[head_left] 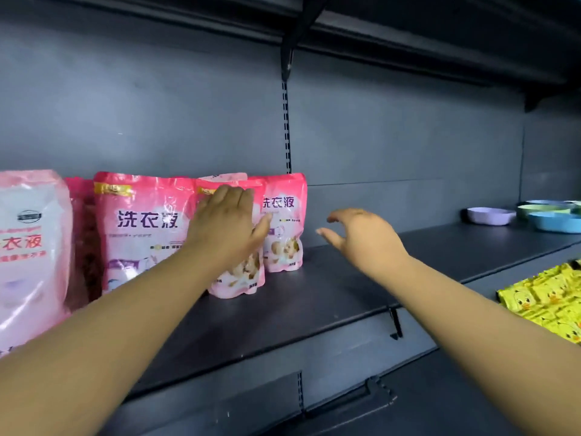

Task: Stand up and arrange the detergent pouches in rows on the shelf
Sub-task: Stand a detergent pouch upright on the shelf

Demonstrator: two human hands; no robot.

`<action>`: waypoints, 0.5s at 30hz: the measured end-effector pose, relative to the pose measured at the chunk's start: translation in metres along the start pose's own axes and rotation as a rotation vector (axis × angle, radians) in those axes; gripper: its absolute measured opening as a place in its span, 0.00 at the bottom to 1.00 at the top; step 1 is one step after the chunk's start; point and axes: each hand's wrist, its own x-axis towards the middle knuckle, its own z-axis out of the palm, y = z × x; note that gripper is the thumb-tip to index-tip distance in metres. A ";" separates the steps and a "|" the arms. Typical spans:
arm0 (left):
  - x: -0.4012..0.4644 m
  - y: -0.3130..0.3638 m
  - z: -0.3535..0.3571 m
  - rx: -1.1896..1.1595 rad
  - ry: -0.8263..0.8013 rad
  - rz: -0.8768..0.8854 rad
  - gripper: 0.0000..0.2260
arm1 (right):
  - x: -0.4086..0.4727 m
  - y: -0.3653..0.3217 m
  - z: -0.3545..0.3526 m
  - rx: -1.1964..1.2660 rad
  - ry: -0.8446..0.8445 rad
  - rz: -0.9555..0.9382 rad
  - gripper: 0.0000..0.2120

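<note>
Dark shelf (330, 297) carries soft, sloshy-looking detergent pouches (144, 228), best gripped at the stiffer top seam; left hand (224, 225) presses one flat-fingered, right hand (361, 236) hovers loose, holding nothing.

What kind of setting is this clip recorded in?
Most likely a shop aisle: a dark metal shelf on slotted uprights holds upright pink detergent pouches, with pastel plastic bowls further right and yellow duck-print packets on the shelf below.

Pouches (143, 221) stand left on the shelf (330, 294), bowls (490, 215) far right.
</note>
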 end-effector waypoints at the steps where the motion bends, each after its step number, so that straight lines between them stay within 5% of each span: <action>1: 0.018 0.001 0.010 0.014 0.004 -0.025 0.33 | 0.019 0.011 0.007 0.050 -0.017 0.025 0.21; 8: 0.110 0.000 0.060 0.088 -0.056 -0.074 0.26 | 0.111 0.060 0.082 0.535 -0.155 0.147 0.25; 15: 0.152 -0.010 0.088 0.086 -0.256 -0.098 0.29 | 0.189 0.061 0.134 1.018 -0.226 -0.007 0.16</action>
